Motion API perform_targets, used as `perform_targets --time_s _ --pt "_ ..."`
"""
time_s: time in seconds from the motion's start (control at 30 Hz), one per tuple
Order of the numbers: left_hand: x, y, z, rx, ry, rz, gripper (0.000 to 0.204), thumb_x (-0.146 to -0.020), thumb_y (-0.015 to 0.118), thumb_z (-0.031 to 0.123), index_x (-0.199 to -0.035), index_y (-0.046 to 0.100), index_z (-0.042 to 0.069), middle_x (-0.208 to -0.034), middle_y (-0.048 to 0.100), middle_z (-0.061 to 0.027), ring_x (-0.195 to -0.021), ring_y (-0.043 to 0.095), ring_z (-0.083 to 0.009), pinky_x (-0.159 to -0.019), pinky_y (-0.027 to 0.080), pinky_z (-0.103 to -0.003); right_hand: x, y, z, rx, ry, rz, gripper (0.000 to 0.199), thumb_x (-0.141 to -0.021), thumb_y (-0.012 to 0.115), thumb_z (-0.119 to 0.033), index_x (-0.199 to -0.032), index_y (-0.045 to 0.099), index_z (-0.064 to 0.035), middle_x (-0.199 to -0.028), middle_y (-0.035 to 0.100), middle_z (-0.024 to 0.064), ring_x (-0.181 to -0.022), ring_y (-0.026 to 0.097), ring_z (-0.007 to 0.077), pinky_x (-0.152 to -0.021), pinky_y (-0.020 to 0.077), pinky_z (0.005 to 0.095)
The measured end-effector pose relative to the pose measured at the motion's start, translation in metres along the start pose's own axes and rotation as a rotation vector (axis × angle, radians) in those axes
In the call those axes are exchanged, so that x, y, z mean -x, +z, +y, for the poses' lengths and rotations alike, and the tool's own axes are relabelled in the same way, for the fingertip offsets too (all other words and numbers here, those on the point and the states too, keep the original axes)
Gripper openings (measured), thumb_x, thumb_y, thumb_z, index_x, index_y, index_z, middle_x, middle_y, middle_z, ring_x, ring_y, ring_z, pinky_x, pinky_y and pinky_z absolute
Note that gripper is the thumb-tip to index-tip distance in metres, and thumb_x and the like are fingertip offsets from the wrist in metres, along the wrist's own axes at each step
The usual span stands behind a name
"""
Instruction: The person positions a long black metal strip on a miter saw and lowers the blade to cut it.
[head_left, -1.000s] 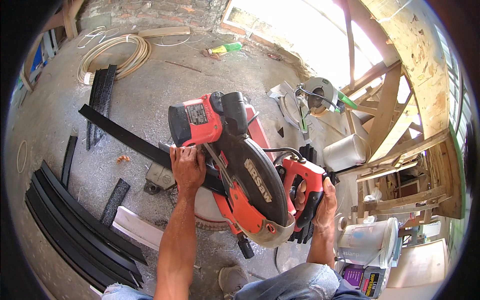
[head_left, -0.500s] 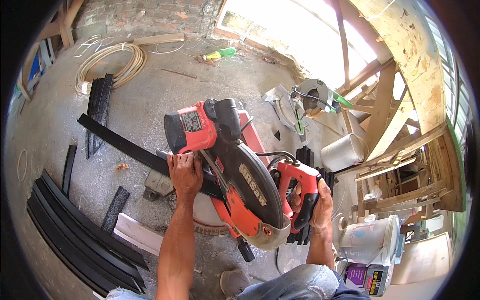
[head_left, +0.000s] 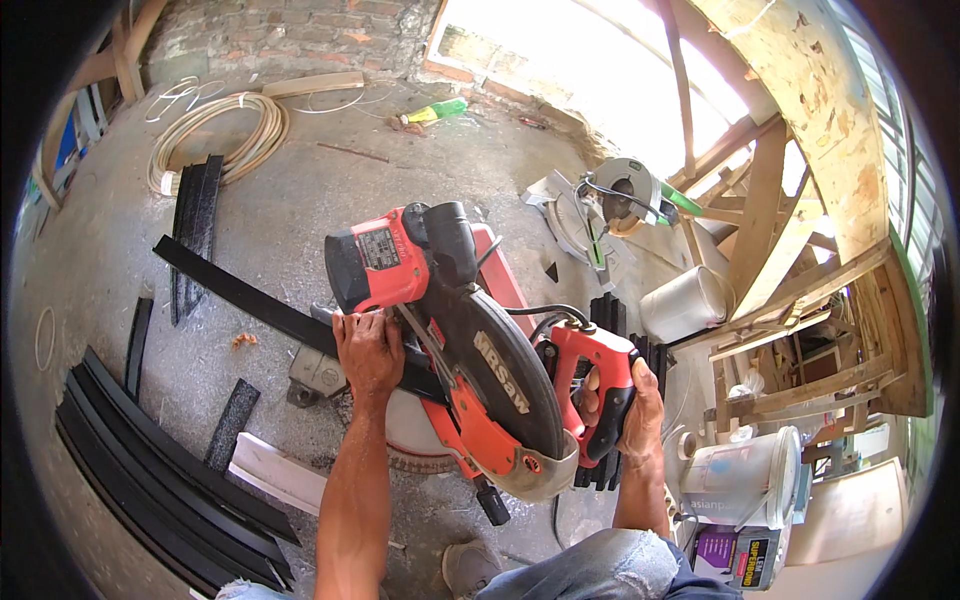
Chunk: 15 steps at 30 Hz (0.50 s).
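Note:
A red and black mitre saw [head_left: 500,350] stands on the floor in front of me, its blade guard tilted over its round base. Its D-shaped handle is in my right hand [head_left: 641,415], the fingers wrapped through the grip. A long black moulding strip [head_left: 245,294] lies across the saw base and sticks out to the far left. My left hand [head_left: 369,352] grips this strip just left of the guard, below the saw's motor, knuckles up. The blade and the strip's end under the guard are hidden.
Black strips [head_left: 170,470] lie in a stack at the left, beside a white moulding piece [head_left: 280,475]. Farther off are a coiled hose [head_left: 270,130] and a second, green and grey mitre saw [head_left: 625,195]. Buckets [head_left: 735,475] and wooden framing [head_left: 800,400] stand at the right.
Both hands keep their places on the strip and the saw handle. The view has shifted very slightly; otherwise nothing visibly differs.

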<state>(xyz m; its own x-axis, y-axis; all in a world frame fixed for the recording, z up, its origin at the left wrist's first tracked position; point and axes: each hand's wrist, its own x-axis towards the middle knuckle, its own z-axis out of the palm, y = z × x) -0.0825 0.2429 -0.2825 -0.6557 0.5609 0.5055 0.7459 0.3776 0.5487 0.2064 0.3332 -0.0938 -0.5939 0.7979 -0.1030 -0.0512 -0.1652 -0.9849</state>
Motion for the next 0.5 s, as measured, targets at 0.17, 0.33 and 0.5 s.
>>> perform_targets --time_s 0.17,0.33,0.5 --pt "-0.0004 -0.0006 0.0011 -0.009 0.007 -0.018 0.029 -0.095 0.055 0.022 -0.100 0.071 -0.002 -0.097 0.069 -0.0162 -0.103 0.059 -0.0348 -0.114 0.030 -0.055 0.0003 -0.0005 -0.0010 0.026 -0.001 0.010 0.066 -0.092 0.052 -0.066 -0.093 0.066 -0.0015 -0.073 0.065 0.0107 -0.056 0.061 0.0168 -0.050 0.0498 0.0283" --pt "-0.0007 -0.0012 0.0005 0.018 0.012 0.001 0.028 -0.095 0.055 0.021 -0.099 0.070 -0.002 -0.097 0.068 -0.0167 -0.102 0.059 -0.0342 -0.113 0.030 -0.054 -0.0002 -0.0010 -0.0006 0.043 -0.010 -0.005 0.067 -0.092 0.051 -0.066 -0.092 0.066 -0.0017 -0.072 0.065 0.0105 -0.055 0.061 0.0166 -0.050 0.0495 0.0279" --pt "-0.0004 0.0000 0.0012 0.010 0.013 0.008 0.028 -0.095 0.055 0.021 -0.098 0.070 -0.002 -0.095 0.068 -0.0167 -0.102 0.059 -0.0342 -0.113 0.030 -0.054 0.0004 -0.0012 -0.0006 0.029 0.001 0.005 0.066 -0.092 0.051 -0.066 -0.093 0.066 -0.0016 -0.072 0.065 0.0102 -0.055 0.061 0.0166 -0.050 0.0496 0.0280"
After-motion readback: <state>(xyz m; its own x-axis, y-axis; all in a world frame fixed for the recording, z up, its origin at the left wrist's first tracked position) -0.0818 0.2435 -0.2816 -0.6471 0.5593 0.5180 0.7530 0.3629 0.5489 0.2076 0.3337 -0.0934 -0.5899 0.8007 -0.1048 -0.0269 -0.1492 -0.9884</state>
